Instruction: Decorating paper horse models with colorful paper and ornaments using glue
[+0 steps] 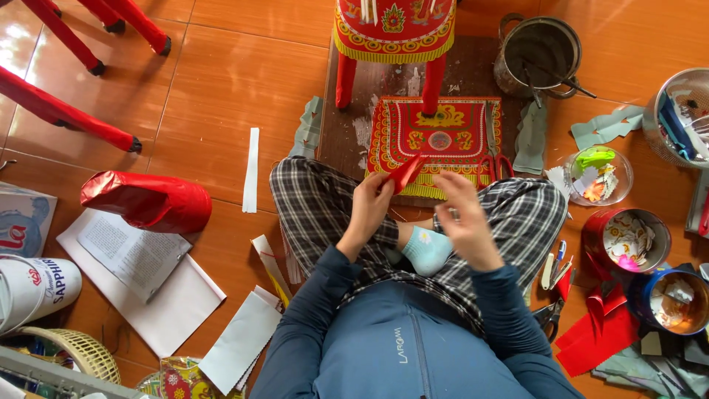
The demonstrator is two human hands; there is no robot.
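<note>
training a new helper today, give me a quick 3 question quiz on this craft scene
1. True or false: the left hand grips a folded red paper piece.
2. Which lies on the wooden board? A) patterned red panel B) woven basket C) rolled red paper tube
3. What colour is the sock below the right hand?

Key: 1 true; 2 A; 3 light blue.
</note>
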